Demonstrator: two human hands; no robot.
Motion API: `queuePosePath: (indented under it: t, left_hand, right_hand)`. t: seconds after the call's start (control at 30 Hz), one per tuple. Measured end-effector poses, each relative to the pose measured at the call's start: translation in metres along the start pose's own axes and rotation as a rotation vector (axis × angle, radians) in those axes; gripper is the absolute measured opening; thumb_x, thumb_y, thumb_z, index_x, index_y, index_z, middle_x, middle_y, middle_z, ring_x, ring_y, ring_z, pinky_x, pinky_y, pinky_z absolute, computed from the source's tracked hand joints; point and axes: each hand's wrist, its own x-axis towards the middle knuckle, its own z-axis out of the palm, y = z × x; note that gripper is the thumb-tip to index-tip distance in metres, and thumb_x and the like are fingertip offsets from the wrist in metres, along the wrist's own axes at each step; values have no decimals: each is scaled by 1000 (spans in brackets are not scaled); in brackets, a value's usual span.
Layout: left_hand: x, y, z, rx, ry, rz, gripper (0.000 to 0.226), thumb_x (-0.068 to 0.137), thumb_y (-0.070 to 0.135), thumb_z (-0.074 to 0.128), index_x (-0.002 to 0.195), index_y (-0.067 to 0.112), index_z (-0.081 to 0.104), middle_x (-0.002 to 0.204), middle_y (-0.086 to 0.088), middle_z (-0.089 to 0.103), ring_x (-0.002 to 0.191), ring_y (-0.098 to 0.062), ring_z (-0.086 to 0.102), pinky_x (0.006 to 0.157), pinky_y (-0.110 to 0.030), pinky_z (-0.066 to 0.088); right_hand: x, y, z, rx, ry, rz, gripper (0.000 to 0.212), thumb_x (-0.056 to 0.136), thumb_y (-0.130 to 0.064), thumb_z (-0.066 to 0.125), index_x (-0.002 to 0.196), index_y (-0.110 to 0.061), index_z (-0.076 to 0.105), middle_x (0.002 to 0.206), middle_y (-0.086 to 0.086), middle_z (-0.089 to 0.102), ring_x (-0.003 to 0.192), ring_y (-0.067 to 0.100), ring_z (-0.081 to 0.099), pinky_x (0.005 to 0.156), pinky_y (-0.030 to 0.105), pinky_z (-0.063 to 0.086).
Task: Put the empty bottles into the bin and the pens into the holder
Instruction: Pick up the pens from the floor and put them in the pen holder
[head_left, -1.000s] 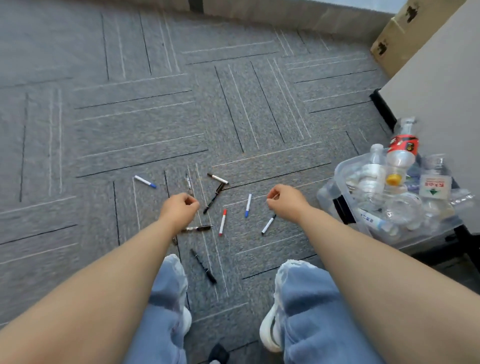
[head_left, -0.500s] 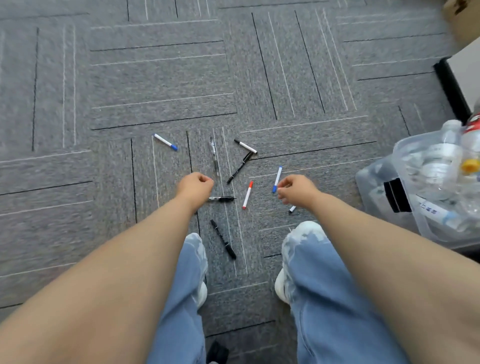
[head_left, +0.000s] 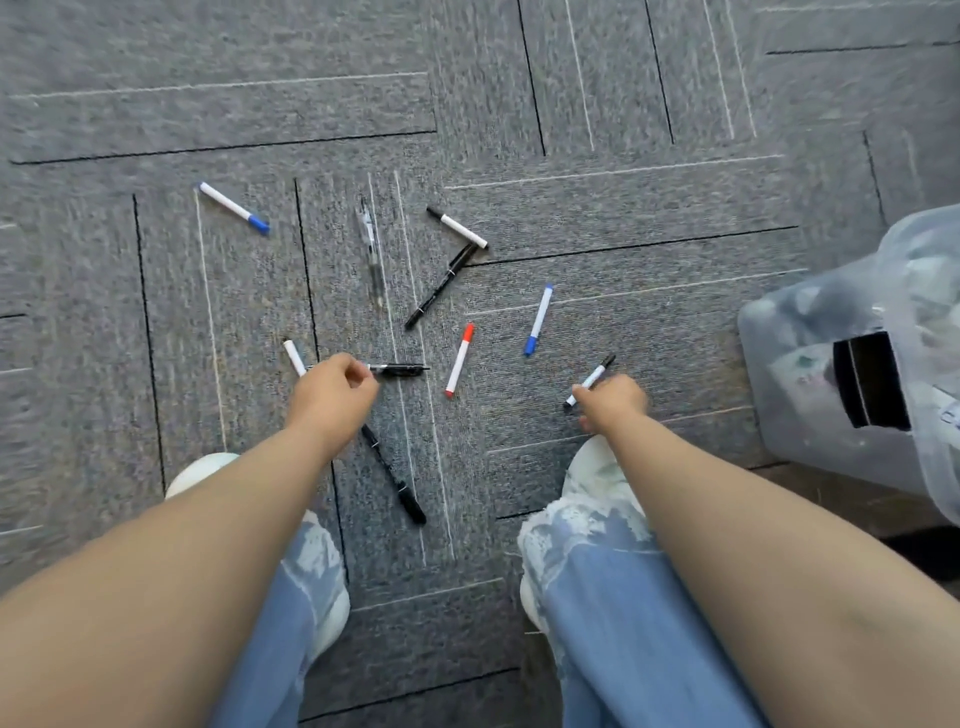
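Grey carpet (head_left: 623, 104) holds scattered pens. Left hand (head_left: 332, 397) is curled, fingertips pinching a black pen (head_left: 400, 369), a white marker (head_left: 294, 357) poking out behind it. Right hand (head_left: 613, 402) is clenched around a black-capped white marker (head_left: 589, 382). Between them lie a red-capped marker (head_left: 460, 360) and a blue-capped one (head_left: 538, 319). Clear plastic bin (head_left: 810, 374) stands at right.

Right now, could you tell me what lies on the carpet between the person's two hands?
In the head view, only the red-capped white marker lies between the left hand and the right hand; the rest is bare carpet.
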Motion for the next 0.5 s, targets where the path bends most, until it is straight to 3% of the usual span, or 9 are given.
queuePosePath:
  t: [0.1, 0.2, 0.33, 0.4, 0.43, 0.47, 0.5]
  left_hand:
    - [3, -12, -6, 88, -18, 25, 12, 91, 23, 49, 89, 16, 58, 81, -2, 60, 77, -24, 54, 64, -29, 38]
    - [3, -30, -9, 189, -73, 16, 12, 91, 23, 50, 85, 18, 58, 85, -4, 63, 77, -23, 55, 68, -29, 41]
    - [9, -37, -6, 127, -186, -62, 12, 92, 24, 53, 83, 18, 57, 96, -8, 66, 79, -21, 56, 67, -30, 46]
    - [6, -35, 1, 27, -377, -84, 12, 93, 25, 53, 95, 19, 63, 114, -8, 63, 82, -19, 56, 75, -33, 50]
    - [3, -35, 6, 11, -515, -93, 20, 94, 25, 51, 110, 21, 62, 127, -7, 58, 78, -15, 55, 72, -28, 51]
    - [1, -34, 13, 33, -637, -104, 30, 96, 25, 48, 125, 25, 55, 139, -7, 49, 76, -13, 56, 70, -25, 51]
    - [-1, -33, 19, 95, -713, -109, 38, 97, 25, 45, 135, 29, 45, 146, -8, 40, 86, -18, 61, 77, -28, 54]
  right_hand:
    - [11, 0, 9, 191, -11, 123, 49, 81, -26, 72, 115, 3, 52, 100, 18, 69, 61, 26, 67, 56, 34, 57]
    - [16, -7, 12, 39, 51, 100, 48, 82, -25, 71, 116, 2, 52, 98, 12, 66, 59, 21, 59, 51, 30, 46]
    - [13, -20, 18, 19, 91, -17, 29, 84, -25, 65, 104, -8, 52, 98, 10, 67, 81, 29, 67, 70, 37, 55]
    - [11, -27, 24, 69, 36, -106, 23, 85, -24, 62, 98, -14, 45, 98, 9, 65, 80, 29, 69, 73, 42, 57]
    - [9, -30, 27, 97, -1, -154, 21, 87, -22, 60, 98, -15, 44, 97, 8, 63, 76, 27, 69, 72, 42, 58]
    - [7, -35, 29, 135, -39, -193, 19, 88, -19, 59, 99, -14, 43, 96, 8, 61, 70, 24, 68, 68, 39, 59]
    - [4, -40, 30, 181, -70, -216, 18, 89, -17, 57, 100, -13, 43, 95, 8, 59, 63, 21, 66, 65, 35, 58]
